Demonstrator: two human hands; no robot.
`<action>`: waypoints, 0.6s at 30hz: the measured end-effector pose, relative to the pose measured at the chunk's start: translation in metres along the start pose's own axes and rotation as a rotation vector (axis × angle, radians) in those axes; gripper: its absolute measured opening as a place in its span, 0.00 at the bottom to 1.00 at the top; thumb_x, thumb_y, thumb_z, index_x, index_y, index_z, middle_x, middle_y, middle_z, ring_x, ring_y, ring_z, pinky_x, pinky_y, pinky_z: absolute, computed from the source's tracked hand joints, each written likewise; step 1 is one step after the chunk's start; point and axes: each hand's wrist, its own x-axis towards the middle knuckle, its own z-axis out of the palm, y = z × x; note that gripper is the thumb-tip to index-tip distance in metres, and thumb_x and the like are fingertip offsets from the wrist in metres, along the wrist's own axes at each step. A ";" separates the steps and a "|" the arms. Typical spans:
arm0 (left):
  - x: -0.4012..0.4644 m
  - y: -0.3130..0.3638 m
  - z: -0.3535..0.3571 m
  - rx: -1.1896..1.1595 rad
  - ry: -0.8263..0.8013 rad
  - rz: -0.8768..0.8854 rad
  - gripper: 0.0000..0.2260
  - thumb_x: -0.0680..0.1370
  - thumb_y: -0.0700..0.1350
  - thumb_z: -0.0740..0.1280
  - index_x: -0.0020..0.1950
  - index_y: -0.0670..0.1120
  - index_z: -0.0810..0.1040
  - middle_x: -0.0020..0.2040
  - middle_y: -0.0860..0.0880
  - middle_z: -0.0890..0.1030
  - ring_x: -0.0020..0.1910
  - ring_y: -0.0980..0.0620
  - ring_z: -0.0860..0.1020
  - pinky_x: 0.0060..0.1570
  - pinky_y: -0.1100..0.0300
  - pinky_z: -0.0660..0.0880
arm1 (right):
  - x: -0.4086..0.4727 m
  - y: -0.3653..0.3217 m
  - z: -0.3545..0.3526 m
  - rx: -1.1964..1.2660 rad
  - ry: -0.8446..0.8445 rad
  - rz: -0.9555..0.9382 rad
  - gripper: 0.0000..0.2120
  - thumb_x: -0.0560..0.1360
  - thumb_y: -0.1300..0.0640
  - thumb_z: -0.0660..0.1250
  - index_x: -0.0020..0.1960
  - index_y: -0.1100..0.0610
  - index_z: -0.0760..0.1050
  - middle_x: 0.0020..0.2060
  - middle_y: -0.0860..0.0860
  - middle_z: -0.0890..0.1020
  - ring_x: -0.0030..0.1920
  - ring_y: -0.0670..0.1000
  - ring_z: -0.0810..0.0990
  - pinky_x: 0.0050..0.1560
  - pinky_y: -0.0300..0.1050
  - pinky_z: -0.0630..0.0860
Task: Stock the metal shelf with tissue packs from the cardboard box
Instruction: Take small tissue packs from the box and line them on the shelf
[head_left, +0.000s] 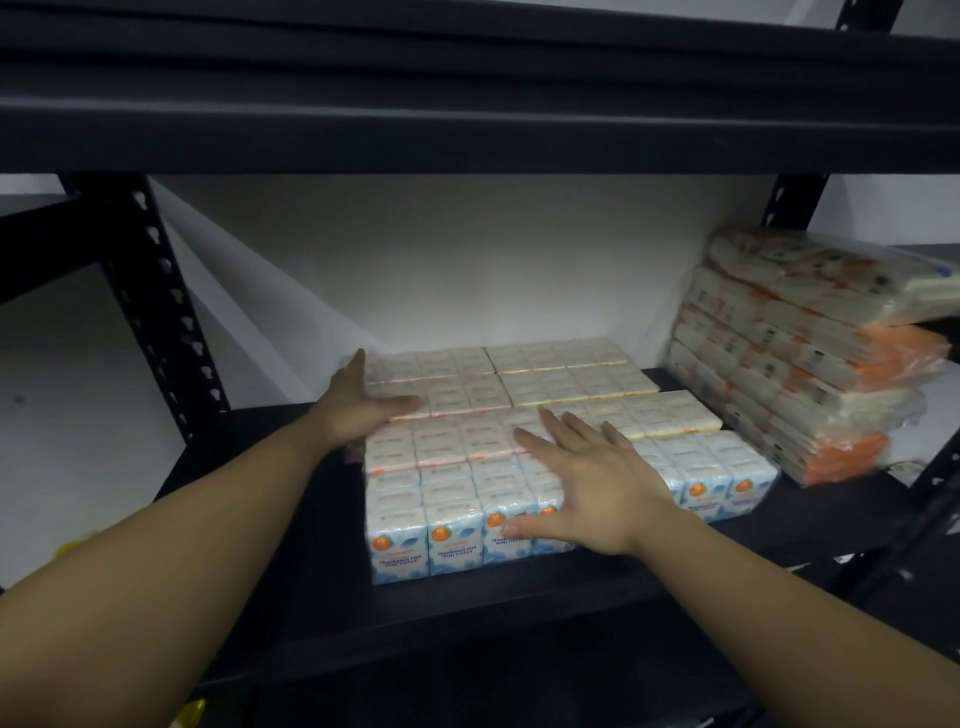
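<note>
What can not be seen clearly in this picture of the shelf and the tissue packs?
- Cardboard box: not in the head view at all.
- Orange tissue stack: blurred, and its right side is cut by the frame edge.
- Front blue pack: the right hand covers part of its labels.
- Rear packs: print too small to read; the left hand hides their left edge.

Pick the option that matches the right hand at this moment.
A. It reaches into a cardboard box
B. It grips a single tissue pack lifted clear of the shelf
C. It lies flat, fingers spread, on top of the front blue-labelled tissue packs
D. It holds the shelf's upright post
C: the right hand lies with straight, spread fingers on the front tissue packs on the metal shelf.
</note>
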 end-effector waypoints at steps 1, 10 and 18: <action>0.000 0.001 0.002 -0.010 -0.004 0.004 0.25 0.70 0.49 0.82 0.58 0.52 0.71 0.57 0.54 0.81 0.52 0.59 0.81 0.46 0.62 0.79 | 0.000 0.000 0.000 0.001 0.001 -0.001 0.58 0.60 0.10 0.48 0.83 0.36 0.40 0.84 0.46 0.41 0.84 0.49 0.41 0.82 0.60 0.42; 0.002 0.019 0.014 0.036 -0.091 0.052 0.22 0.74 0.48 0.79 0.56 0.55 0.66 0.50 0.63 0.75 0.46 0.67 0.75 0.50 0.67 0.74 | -0.001 0.000 0.001 0.017 0.017 -0.006 0.58 0.60 0.10 0.49 0.83 0.35 0.41 0.84 0.45 0.41 0.84 0.50 0.42 0.82 0.61 0.42; 0.011 0.016 0.021 0.105 -0.152 0.088 0.22 0.71 0.51 0.82 0.56 0.61 0.72 0.56 0.60 0.79 0.56 0.61 0.77 0.67 0.51 0.72 | -0.002 0.000 0.002 0.032 0.034 -0.004 0.58 0.60 0.10 0.50 0.83 0.35 0.43 0.84 0.45 0.41 0.84 0.50 0.43 0.82 0.60 0.42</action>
